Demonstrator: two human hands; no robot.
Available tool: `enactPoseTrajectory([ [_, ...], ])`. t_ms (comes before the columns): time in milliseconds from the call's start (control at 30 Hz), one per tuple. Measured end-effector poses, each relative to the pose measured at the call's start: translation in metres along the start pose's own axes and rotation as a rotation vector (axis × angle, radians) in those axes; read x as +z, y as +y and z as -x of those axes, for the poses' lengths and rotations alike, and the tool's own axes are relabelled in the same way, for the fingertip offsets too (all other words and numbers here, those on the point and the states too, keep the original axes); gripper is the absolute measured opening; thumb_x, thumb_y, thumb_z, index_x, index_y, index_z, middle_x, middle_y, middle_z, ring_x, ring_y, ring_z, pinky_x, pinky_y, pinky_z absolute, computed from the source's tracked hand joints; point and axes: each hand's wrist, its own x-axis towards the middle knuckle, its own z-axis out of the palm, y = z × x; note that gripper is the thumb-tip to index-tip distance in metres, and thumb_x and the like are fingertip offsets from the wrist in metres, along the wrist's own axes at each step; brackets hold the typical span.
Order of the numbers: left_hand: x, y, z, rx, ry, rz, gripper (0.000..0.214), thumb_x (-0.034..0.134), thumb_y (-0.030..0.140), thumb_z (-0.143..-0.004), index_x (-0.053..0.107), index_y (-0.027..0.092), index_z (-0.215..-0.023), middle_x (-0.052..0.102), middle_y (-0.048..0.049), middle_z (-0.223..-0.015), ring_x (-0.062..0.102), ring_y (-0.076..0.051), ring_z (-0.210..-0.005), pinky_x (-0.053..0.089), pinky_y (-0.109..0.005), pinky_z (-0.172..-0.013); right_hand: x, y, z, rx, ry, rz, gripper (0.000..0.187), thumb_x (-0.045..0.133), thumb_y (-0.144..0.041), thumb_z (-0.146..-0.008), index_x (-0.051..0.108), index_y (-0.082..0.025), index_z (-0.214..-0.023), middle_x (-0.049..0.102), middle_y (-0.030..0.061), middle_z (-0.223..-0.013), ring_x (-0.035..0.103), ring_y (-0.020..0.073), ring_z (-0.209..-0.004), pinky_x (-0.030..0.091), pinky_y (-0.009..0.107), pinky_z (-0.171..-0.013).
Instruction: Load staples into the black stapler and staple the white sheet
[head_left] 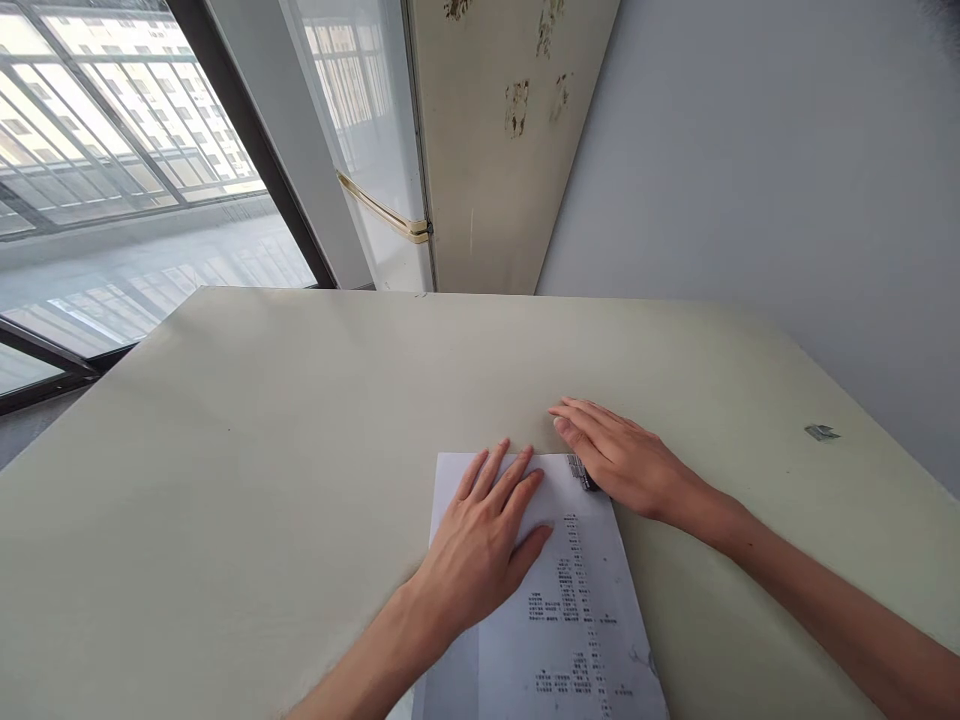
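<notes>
A sheet or stack of white paper (pixel 570 560) with printed text lies on the table near its front edge, running out of view at the bottom. My left hand (pixel 487 530) rests flat on the paper's upper left part, fingers spread. At the paper's top right corner sits a small black clip (pixel 589 480), partly hidden by my right hand. My right hand (pixel 619 455) lies beside and partly over that corner. Its fingers are stretched out to the left, just beyond the paper's top edge, and they hold nothing that I can see.
The pale table (pixel 300 420) stretches out on both sides. A small dark, shiny scrap (pixel 822 432) lies near its right edge. Behind the table stand a white refrigerator (pixel 502 200) with a gold handle, a grey wall (pixel 750 160) and, at left, a glass door (pixel 150 180).
</notes>
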Motion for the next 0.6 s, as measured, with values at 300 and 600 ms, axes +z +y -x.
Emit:
enactPoseTrajectory([
  [300, 0.0005, 0.0005, 0.0000, -0.009, -0.017, -0.013, 0.047, 0.047, 0.042, -0.108, 0.044, 0.022, -0.151, 0.040, -0.0079, -0.168, 0.024, -0.031, -0.160, 0.034, -0.057, -0.128, -0.0024, 0.0006, 0.0006, 0.002, 0.011, -0.045, 0.069, 0.018, -0.063, -0.107, 0.051, -0.028, -0.157, 0.038, -0.0037, -0.169, 0.027, 0.0251, -0.160, 0.026, 0.049, -0.131],
  [600, 0.0009, 0.0010, -0.0006, -0.005, -0.014, -0.029, 0.047, 0.047, 0.042, -0.108, 0.045, 0.020, -0.150, 0.039, -0.0090, -0.168, 0.026, -0.032, -0.159, 0.035, -0.057, -0.127, 0.0024, -0.0001, -0.0009, -0.014, 0.020, 0.012, 0.069, 0.017, -0.060, -0.107, 0.050, -0.026, -0.157, 0.038, -0.0013, -0.170, 0.028, 0.0243, -0.160, 0.026, 0.048, -0.131],
])
